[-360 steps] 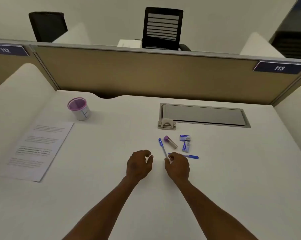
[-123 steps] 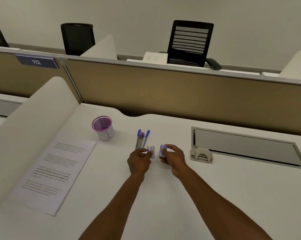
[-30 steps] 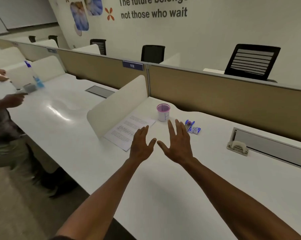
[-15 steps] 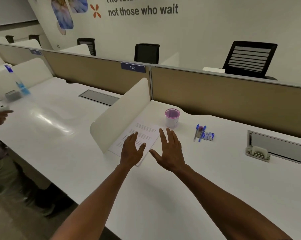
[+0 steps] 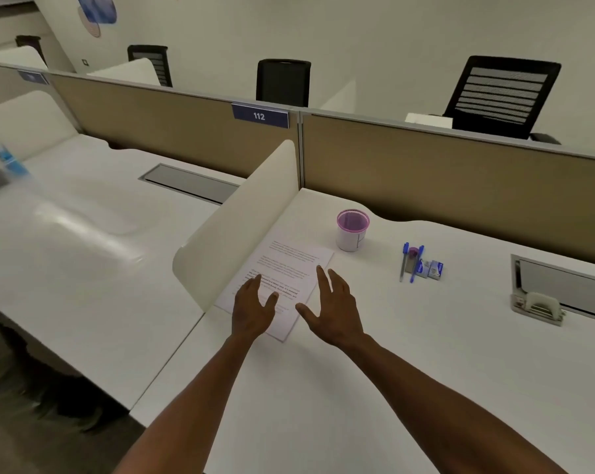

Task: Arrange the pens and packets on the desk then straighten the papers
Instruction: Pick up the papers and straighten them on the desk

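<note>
On your desk [image 5: 374,354] the papers [image 5: 291,268] lie askew at eleven o'clock, not yet straightened; the pens [image 5: 404,261] and packets [image 5: 431,269] sit grouped at two o'clock, apparently arranged. Your left hand [image 5: 253,307] and right hand [image 5: 337,309] hover over the sheets' near end, fingers spread, holding nothing, possibly touching.

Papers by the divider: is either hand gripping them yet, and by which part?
No. Both the left hand and right hand are open with fingers spread over the papers, holding nothing.
</note>
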The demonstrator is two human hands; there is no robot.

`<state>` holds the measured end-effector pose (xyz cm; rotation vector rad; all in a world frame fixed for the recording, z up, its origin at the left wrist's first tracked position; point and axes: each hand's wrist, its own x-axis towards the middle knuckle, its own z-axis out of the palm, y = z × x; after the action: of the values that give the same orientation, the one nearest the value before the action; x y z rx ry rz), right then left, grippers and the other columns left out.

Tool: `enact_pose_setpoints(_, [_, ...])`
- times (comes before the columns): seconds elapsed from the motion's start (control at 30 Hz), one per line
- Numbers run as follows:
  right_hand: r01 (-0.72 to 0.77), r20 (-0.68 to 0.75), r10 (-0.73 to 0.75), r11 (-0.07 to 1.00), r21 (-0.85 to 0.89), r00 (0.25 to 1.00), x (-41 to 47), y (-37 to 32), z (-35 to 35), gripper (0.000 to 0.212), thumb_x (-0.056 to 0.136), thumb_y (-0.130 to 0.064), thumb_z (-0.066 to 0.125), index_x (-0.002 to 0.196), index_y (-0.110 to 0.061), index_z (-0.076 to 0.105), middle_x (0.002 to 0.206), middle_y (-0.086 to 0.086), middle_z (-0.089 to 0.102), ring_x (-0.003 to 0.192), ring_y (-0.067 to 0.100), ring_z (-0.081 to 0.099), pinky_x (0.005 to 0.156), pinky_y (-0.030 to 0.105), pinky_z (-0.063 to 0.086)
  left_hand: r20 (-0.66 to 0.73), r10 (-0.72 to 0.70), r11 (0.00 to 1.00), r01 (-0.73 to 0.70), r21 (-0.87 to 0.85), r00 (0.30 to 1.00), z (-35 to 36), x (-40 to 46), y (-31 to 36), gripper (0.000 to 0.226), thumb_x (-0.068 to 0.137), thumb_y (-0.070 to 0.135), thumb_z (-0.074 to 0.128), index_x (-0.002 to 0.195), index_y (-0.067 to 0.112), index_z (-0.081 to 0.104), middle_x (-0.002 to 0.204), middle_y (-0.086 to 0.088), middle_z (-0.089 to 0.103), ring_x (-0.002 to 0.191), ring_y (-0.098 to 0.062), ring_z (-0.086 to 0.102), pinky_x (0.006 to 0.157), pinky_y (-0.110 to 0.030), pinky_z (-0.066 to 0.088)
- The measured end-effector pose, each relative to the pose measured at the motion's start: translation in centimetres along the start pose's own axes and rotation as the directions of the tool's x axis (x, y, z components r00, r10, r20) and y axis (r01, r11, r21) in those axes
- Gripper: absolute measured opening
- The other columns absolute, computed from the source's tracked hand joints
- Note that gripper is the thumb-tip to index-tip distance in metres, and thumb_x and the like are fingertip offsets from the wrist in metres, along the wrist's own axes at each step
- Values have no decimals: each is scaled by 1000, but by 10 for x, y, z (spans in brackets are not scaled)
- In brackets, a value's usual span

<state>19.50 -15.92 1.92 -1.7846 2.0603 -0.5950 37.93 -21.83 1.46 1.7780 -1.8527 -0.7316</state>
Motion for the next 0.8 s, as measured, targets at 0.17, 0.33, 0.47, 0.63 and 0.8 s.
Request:
enact_pose_setpoints(0.17, [15,74,-13,1000,-26,997,11,-4,22,95,85,-72,45,157,-25,4,165,9,15,150,29,16,117,46,25,50,-30,999,28,43,998,-2,24,-18,65,95,36,59,150,10,35,153,-12,41,143,-27,34,117,-43,31])
enact_pose_setpoints(0.33, [37,175,-22,996,-81,984,23,-9,40,93,87,-69,48,157,-22,9,164,10,15,150,30,17,117,47,26,101,-44,990,30,135,994,-4,46,-34,64,97,37,54,151,11,32,154,-15,37,144,-30,30,117,-47,31])
enact_pose_setpoints(0.47, [61,289,-20,989,-134,957,29,-12,51,95,85,-66,54,157,-23,9,165,11,13,150,31,15,117,47,26,92,-96,979,77,189,991,-7,60,-43,65,98,40,51,152,13,30,158,-15,29,147,-30,23,119,-44,24])
enact_pose_setpoints(0.63, [85,310,-22,978,-191,951,29,-12,61,97,83,-65,58,157,-26,10,164,10,15,149,31,17,117,47,26,89,-81,971,59,230,993,-7,74,-48,64,98,41,49,152,13,30,157,-14,31,146,-29,27,119,-43,26])
enact_pose_setpoints(0.8, [95,310,-17,967,-238,950,31,-8,66,95,81,-67,57,156,-25,16,164,10,16,149,32,16,116,46,25,135,-151,954,108,280,979,-4,82,-47,67,98,45,47,152,11,28,157,-17,30,143,-34,30,116,-45,27])
